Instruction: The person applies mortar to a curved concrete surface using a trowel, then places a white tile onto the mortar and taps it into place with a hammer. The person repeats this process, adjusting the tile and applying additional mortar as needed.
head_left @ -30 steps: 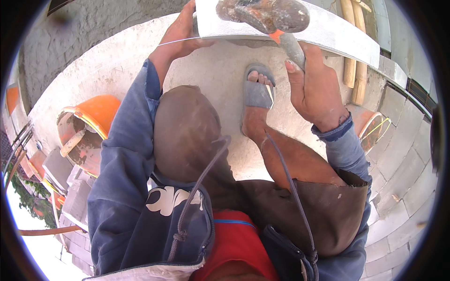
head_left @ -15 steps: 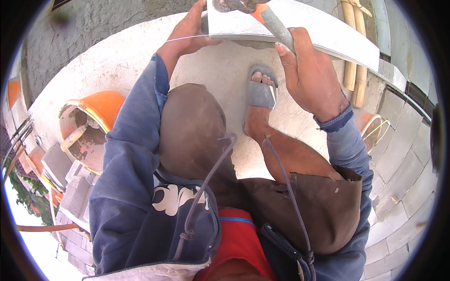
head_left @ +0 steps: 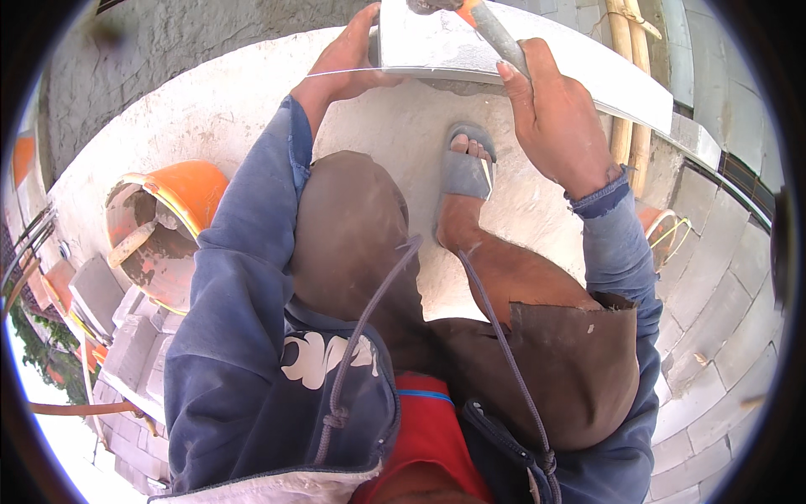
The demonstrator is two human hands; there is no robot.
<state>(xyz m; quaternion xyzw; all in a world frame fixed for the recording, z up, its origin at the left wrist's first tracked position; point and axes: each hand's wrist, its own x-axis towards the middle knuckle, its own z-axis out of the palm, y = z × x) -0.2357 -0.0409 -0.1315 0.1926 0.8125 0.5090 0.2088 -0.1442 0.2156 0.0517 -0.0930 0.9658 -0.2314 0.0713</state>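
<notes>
My right hand (head_left: pixel 558 126) grips the grey handle of a mallet (head_left: pixel 495 34), which has an orange band; its dark head is mostly cut off at the top edge, over a long white block (head_left: pixel 596 59). My left hand (head_left: pixel 340 71) rests against the block's left end, its thumb and fingers spread around that corner. A thin taut string (head_left: pixel 336 71) runs past my left hand along the block's near edge. Below lies a pale plastered surface (head_left: pixel 369 126), with my sandaled foot (head_left: pixel 466 168) on it.
An orange bucket (head_left: pixel 180 189) with mortar residue and a tool handle lies at left, near pale blocks (head_left: pixel 143 353). Two wooden poles (head_left: pixel 621 134) stand beyond the white block at right, beside another bucket (head_left: pixel 655 227). A rough grey wall (head_left: pixel 151 50) runs along the top left.
The mallet and my right hand have moved upward in the picture, leaving less of the head visible. My left hand has shifted slightly right, still at the block's end.
</notes>
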